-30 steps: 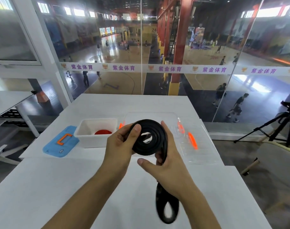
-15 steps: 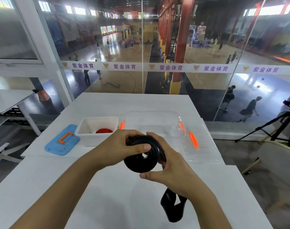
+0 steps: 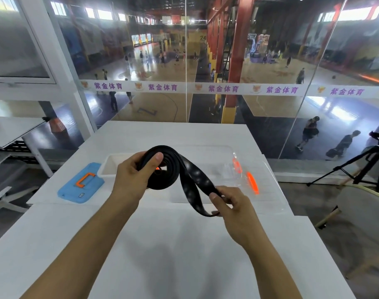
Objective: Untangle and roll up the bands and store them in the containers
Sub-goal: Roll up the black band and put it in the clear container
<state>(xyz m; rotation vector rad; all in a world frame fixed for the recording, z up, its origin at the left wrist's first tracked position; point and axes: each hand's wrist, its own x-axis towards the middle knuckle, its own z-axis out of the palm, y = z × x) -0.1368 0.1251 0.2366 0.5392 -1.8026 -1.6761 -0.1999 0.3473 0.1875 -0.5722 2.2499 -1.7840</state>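
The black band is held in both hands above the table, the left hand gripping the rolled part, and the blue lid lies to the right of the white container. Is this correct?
Not quite. In the head view the blue lid lies to the left of the white container. The rest holds: left hand grips the rolled part of the black band, right hand holds its tail.

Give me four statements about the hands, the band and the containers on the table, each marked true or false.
1. The left hand holds the coiled part of the black band. True.
2. The right hand is empty. False: it pinches the band's loose end.
3. The band is fully rolled up. False: a loose tail runs from the coil to the right hand.
4. A blue lid with an orange handle lies left of the white container. True.
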